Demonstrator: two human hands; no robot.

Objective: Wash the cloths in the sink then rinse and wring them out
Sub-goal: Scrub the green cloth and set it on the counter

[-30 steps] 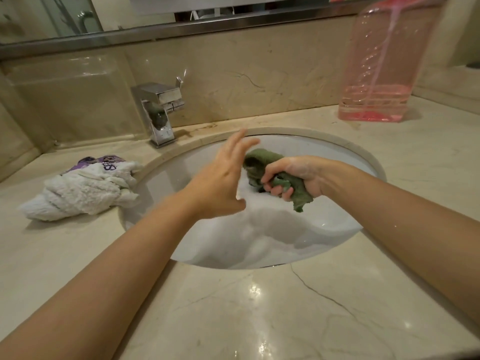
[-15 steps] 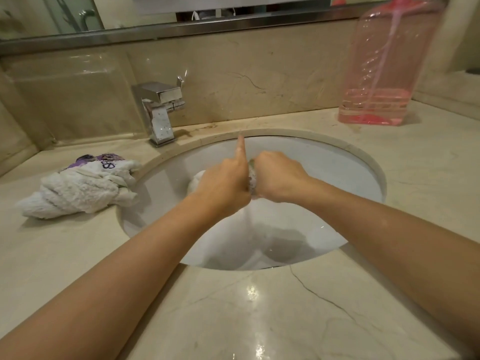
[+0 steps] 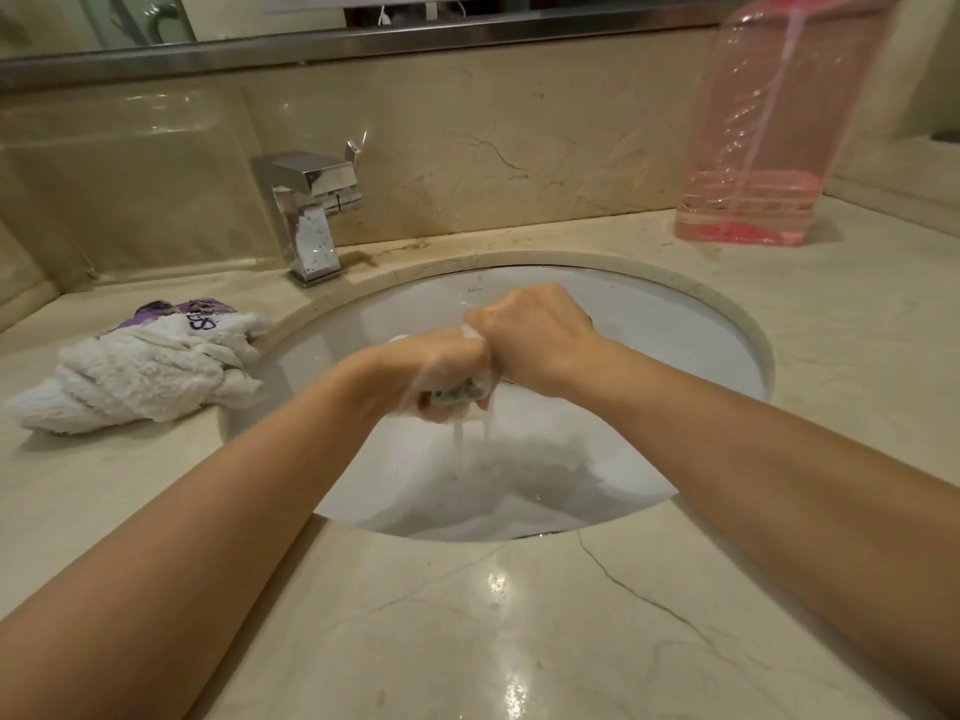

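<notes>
2 bare hands are pressed together over the white sink [image 3: 691,324] at the centre of the frame. The left hand [image 3: 439,368] and the right hand [image 3: 535,337] are both curled tightly around a small green cloth [image 3: 460,393], of which only a soapy sliver is seen below the fists. Thin streams of water are seen falling from the cloth into the basin. Suds are seen on the left hand's knuckles. A second bundle, a white cloth [image 3: 145,371] with a purple printed patch, is laid on the marble counter [image 3: 519,631] at the left of the frame, just beside the sink's rim. A square chrome tap [image 3: 309,210] is set behind the sink, upper left of centre. A clear pink bottle [image 3: 763,132], holding a little pink liquid at its base, is stood at the upper right of the frame.
</notes>
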